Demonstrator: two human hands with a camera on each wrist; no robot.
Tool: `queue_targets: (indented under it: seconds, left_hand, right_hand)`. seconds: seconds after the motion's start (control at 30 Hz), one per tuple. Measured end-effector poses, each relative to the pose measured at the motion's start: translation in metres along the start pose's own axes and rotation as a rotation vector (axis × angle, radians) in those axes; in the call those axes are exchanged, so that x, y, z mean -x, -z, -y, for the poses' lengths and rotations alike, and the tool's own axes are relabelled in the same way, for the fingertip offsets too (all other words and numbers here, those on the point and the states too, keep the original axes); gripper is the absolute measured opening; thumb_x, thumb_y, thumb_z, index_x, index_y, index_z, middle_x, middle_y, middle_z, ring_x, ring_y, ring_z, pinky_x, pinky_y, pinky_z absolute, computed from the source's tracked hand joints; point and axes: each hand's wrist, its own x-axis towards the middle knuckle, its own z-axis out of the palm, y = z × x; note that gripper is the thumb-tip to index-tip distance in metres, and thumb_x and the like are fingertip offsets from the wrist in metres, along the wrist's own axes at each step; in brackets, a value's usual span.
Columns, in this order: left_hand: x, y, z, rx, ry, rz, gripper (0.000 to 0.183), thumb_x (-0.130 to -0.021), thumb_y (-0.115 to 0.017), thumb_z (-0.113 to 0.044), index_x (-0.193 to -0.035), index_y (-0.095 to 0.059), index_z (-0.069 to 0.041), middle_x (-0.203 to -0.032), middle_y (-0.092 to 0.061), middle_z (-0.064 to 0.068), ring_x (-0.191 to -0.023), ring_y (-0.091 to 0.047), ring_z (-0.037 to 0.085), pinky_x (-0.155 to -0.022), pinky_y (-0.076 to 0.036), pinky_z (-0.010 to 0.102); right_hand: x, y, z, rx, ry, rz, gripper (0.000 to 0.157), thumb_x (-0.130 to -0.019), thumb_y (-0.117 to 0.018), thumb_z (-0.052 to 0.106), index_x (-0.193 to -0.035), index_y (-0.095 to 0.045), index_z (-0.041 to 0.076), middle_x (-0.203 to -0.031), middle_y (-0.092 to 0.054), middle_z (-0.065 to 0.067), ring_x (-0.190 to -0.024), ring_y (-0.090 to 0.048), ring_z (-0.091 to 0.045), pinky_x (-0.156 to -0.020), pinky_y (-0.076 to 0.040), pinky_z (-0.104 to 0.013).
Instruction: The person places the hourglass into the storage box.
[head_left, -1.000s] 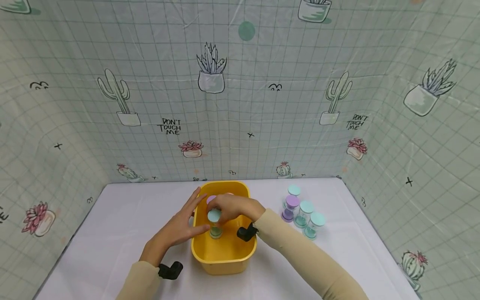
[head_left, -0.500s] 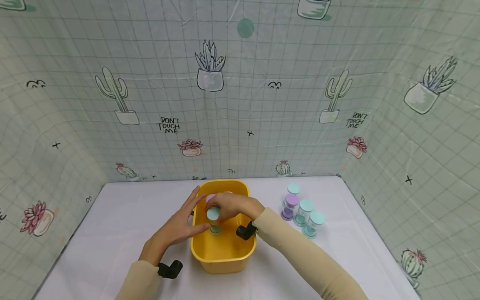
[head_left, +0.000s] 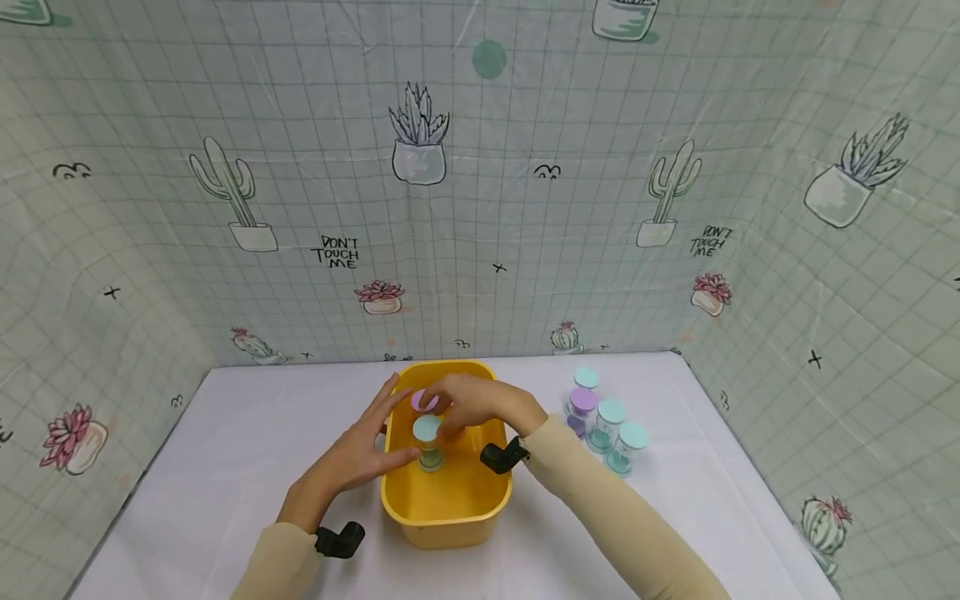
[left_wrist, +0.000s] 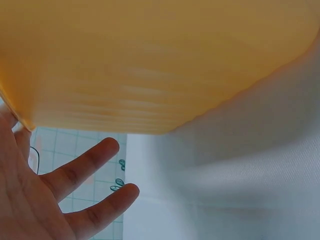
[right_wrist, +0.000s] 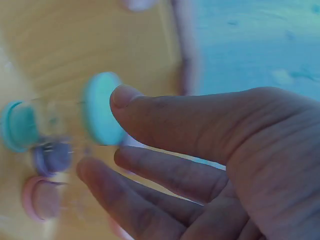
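Note:
A yellow plastic bin (head_left: 448, 534) stands in front of me. Inside, a teal-capped sand timer (head_left: 427, 429) is upright near the left wall, with a purple-capped sand timer (head_left: 422, 402) behind it. The right wrist view also shows a pink-based sand timer (right_wrist: 42, 200) beside them. My right hand (head_left: 480, 402) hovers over the bin, its thumb tip close by the teal cap and its fingers spread apart from it. My left hand (head_left: 351, 454) is at the bin's left rim with thumb and index finger over the edge; two other fingers (left_wrist: 100, 212) stretch out straight outside the wall.
Right of the bin on the white table (head_left: 285, 433) stand several more sand timers: a purple-capped one (head_left: 582, 402) and teal-capped ones, the nearest teal-capped timer (head_left: 632, 437) at the front. A grid-patterned cloth (head_left: 480, 208) with cactus drawings closes off the back and sides.
My right hand has let go of the teal-capped sand timer and shifted slightly right and up, its fingers spreading. The timer stays upright in the bin. My left hand has stayed at the rim.

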Motion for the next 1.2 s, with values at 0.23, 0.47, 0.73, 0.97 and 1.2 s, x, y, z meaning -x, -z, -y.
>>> queue_targets:
  seconds: [0.23, 0.47, 0.73, 0.97, 1.2]
  left_hand:
    - [-0.001, -0.001, -0.001, -0.001, 0.015, -0.004, 0.093, -0.088, -0.075, -0.046, -0.163, -0.029, -0.018, -0.176, -0.001, 0.005, -0.137, -0.05, 0.041, -0.107, -0.049, 0.061]
    - [-0.001, -0.001, -0.001, 0.009, 0.023, -0.016, 0.095, -0.085, -0.075, -0.049, -0.163, -0.03, -0.017, -0.176, -0.001, 0.004, -0.141, -0.048, 0.039, -0.109, -0.049, 0.059]
    - [-0.001, -0.001, -0.003, 0.005, 0.036, -0.017, 0.095, -0.086, -0.077, -0.047, -0.163, -0.03, -0.019, -0.176, -0.002, 0.003, -0.125, -0.057, 0.034, -0.103, -0.054, 0.055]
    - [-0.002, 0.0, -0.003, 0.013, 0.043, -0.013, 0.095, -0.085, -0.076, -0.048, -0.164, -0.029, -0.02, -0.176, -0.001, 0.003, -0.128, -0.056, 0.035, -0.105, -0.053, 0.056]
    - [-0.001, -0.001, -0.002, -0.006, 0.04, -0.013, 0.098, -0.084, -0.075, -0.055, -0.164, -0.029, -0.02, -0.176, -0.002, 0.003, -0.123, -0.059, 0.033, -0.102, -0.055, 0.055]
  right_hand:
    - [0.041, 0.018, -0.008, -0.107, 0.098, -0.174, 0.045, -0.093, -0.077, 0.016, -0.134, -0.065, 0.003, -0.13, -0.07, -0.017, -0.113, -0.071, -0.03, -0.093, -0.061, -0.038]
    - [0.088, 0.023, -0.019, -0.135, 0.129, -0.392, 0.044, -0.096, -0.073, 0.018, -0.136, -0.063, 0.004, -0.135, -0.067, -0.018, -0.117, -0.069, -0.032, -0.096, -0.06, -0.039]
    - [0.139, 0.012, -0.046, -0.136, 0.033, -0.651, 0.038, -0.096, -0.074, 0.023, -0.132, -0.067, 0.013, -0.131, -0.07, -0.008, -0.116, -0.069, -0.028, -0.094, -0.061, -0.039]
    - [0.175, -0.009, -0.081, -0.04, -0.074, -0.839, 0.037, -0.095, -0.075, 0.019, -0.13, -0.067, 0.01, -0.128, -0.071, -0.011, -0.114, -0.069, -0.03, -0.085, -0.061, -0.031]
    - [0.203, -0.027, -0.118, 0.116, -0.099, -0.997, 0.039, -0.092, -0.077, 0.01, -0.13, -0.067, 0.004, -0.127, -0.07, -0.015, -0.111, -0.066, -0.036, -0.077, -0.062, -0.038]
